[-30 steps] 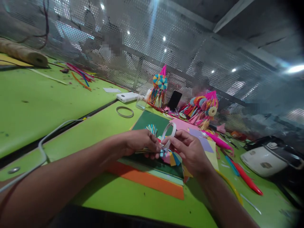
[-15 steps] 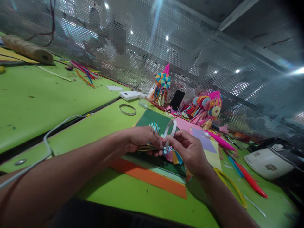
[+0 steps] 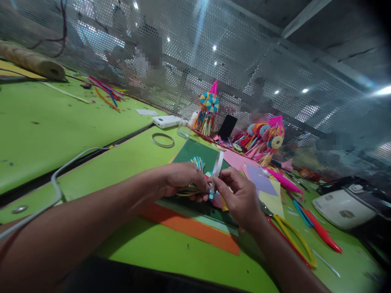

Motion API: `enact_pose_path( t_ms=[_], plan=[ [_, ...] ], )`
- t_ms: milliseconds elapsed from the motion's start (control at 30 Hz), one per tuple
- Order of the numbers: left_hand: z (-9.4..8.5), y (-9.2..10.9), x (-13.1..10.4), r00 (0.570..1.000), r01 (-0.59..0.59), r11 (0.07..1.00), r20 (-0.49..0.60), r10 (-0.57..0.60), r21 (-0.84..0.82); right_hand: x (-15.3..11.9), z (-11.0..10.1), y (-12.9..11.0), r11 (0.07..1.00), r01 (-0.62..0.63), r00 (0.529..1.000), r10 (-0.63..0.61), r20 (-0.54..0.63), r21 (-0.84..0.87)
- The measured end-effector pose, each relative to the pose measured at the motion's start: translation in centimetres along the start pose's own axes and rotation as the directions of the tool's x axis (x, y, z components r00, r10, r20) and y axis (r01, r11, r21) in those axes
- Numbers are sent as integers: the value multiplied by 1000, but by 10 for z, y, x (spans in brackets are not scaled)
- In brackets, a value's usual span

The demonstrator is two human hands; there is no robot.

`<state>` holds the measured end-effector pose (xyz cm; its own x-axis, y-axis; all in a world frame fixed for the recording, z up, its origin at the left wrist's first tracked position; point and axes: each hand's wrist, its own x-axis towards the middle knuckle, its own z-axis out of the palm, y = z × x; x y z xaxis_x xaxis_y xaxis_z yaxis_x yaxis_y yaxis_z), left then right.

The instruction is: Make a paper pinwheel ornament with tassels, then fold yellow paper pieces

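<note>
My left hand point(image 3: 190, 178) is closed on a paper tassel whose blue, white and yellow fringe point(image 3: 198, 163) sticks out above the fingers; darker thin strips show below them. My right hand point(image 3: 241, 196) pinches a narrow white ring point(image 3: 218, 163) that looks like a tape roll, seen nearly edge-on. The fingertips of both hands meet at the tassel, and small pink, yellow and light-blue paper parts show between them. Beneath the hands lies a dark green sheet point(image 3: 186, 152), over an orange sheet point(image 3: 195, 232) and other coloured paper.
Yellow-and-red-handled scissors point(image 3: 297, 240) lie beside my right forearm. A grey ring point(image 3: 163, 140), white power bank point(image 3: 166, 121), clear bottle point(image 3: 184, 129) and black phone point(image 3: 227, 127) stand or lie behind. Colourful tassel ornaments point(image 3: 209, 103) rest near the mesh wall. A white cable point(image 3: 56, 183) crosses at left.
The white ring has turned from a slanted, open-looking loop to nearly edge-on. My right hand has shifted slightly, and more of the scissors shows beside it. My left hand keeps its hold.
</note>
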<state>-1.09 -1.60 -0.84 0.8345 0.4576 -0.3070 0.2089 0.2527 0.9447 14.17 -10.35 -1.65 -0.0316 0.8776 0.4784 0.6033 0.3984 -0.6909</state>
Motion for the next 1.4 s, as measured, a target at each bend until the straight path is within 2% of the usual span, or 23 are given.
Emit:
enact_pose_path(
  t_ms=[333, 500, 633, 867, 1067, 1200, 1400],
  plan=[
    [1, 0, 0, 1000, -2, 1000, 2, 2, -11, -2, 4, 0, 987, 74, 995, -83, -60, -143],
    [2, 1, -1, 999, -19, 1000, 37, 20, -16, -4, 7, 4, 951, 161, 976, -194, -102, -266],
    [1, 1, -1, 998, -31, 999, 54, 33, -36, -5, 9, 8, 920, 215, 963, -255, -84, -327],
    [2, 0, 0, 998, -18, 998, 53, 21, -56, -5, 11, 11, 914, 214, 962, -258, -87, -345],
    [4, 0, 0, 999, -11, 993, 34, 16, -120, -4, 14, 13, 885, 209, 942, -297, -158, -415],
    [5, 0, 0, 1000, 5, 991, 11, -3, -136, -4, 14, 13, 886, 184, 950, -272, -156, -426],
    [3, -3, 0, 999, -27, 990, 33, 32, -140, -4, 14, 12, 901, 146, 957, -233, -171, -408]
  ],
)
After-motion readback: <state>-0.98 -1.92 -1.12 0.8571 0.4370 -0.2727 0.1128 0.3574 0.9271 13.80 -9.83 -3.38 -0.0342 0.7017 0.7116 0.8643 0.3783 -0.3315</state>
